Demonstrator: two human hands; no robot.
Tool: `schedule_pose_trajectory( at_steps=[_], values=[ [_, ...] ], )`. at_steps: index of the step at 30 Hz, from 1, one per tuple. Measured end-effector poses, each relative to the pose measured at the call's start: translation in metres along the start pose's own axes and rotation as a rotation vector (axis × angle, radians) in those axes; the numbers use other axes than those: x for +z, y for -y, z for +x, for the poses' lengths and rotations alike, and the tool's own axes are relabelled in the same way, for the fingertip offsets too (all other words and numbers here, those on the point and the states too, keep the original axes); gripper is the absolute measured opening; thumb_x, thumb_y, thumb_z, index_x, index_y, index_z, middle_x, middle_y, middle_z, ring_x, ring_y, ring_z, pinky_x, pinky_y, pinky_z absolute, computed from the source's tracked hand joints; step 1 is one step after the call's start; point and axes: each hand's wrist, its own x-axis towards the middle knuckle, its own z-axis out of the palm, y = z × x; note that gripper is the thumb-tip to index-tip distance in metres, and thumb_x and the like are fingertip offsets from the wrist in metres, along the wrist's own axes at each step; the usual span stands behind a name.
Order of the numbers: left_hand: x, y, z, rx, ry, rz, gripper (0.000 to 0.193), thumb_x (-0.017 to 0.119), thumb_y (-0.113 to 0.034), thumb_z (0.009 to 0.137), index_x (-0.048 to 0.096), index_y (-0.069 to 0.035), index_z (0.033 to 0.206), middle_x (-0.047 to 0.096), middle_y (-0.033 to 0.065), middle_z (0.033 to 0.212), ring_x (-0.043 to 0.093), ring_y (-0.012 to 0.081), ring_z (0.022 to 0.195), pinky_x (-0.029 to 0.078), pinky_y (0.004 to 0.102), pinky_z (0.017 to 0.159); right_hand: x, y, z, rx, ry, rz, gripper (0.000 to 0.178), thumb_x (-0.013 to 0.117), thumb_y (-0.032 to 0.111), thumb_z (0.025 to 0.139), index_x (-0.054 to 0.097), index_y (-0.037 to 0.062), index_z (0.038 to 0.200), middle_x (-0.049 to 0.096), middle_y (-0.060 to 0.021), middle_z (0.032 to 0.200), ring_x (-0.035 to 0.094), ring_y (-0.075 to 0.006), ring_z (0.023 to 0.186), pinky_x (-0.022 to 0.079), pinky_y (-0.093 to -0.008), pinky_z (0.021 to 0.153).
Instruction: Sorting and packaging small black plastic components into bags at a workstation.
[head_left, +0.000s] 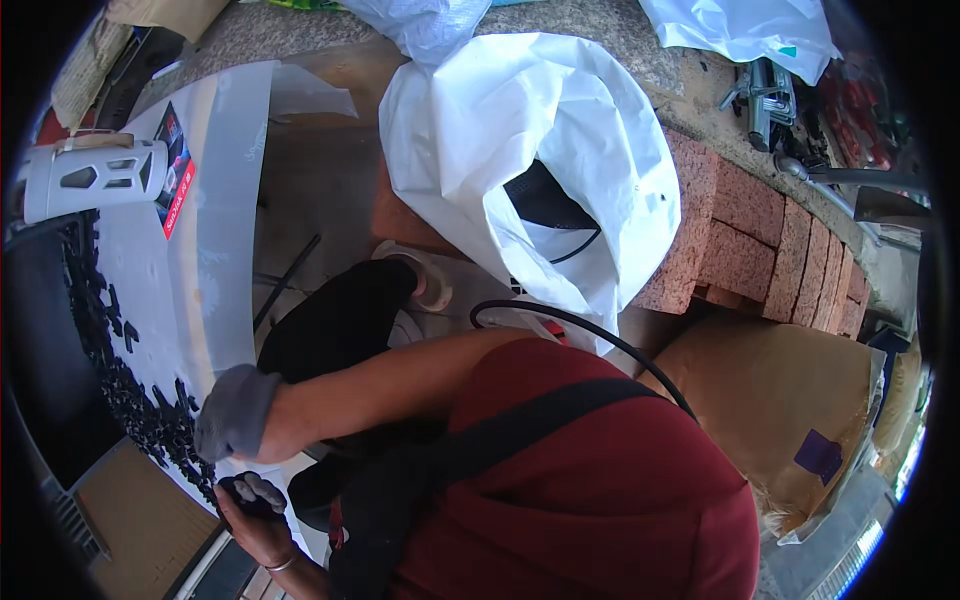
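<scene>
Together, a worker's two hands meet at the lower end of a long drift of small black pieces [150, 415] on a white worktable [150, 290]. The drift lies just left of both, its long axis slanting from upper left to lower right and ending near the left thumb. The right hand [237, 415], in what looks like a grey glove, is beside the flank and seems better placed for the pieces; its fingers are hidden, so whether they spread or pinch cannot be told. Just below, the left hand [258, 515] curls, fingertips folded; what it may grip is unclear. White surface offers room between drift and near edge, up toward a white cylindrical device [100, 182]. Beyond the drift sits a dark panel [50, 350]; a black-clad leg [335, 320] is close to the near edge.
</scene>
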Motion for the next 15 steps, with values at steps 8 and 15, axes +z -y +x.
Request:
schedule_pose_trajectory(
  at_steps=[8, 15],
  values=[
    [0.032, 0.001, -0.002, 0.157, 0.111, 0.270, 0.039, 0.038, -0.042, 0.089, 0.051, -0.007, 0.083, 0.051, 0.0027, 0.069, 0.043, 0.0095, 0.051, 0.032, 0.0204, 0.044, -0.045, -0.013, -0.035, 0.082, 0.049, -0.123, 0.014, 0.055, 0.018, 0.074, 0.058, 0.0072, 0.082, 0.058, -0.0114, 0.079, 0.058, -0.0292, 0.070, 0.046, -0.0396, 0.062],
    [0.073, -0.006, -0.006, 0.568, 0.381, 0.840, 0.059, 0.029, -0.044, 0.091, 0.050, 0.009, 0.108, 0.056, 0.0203, 0.101, 0.053, 0.0294, 0.096, 0.040, 0.0371, 0.084, -0.028, 0.004, -0.052, 0.097, 0.108, 0.235, 0.007, 0.055, 0.018, 0.070, 0.056, 0.0125, 0.073, 0.057, -0.0065, 0.067, 0.059, -0.0261, 0.065, 0.044, -0.0390, 0.055]
  ],
)
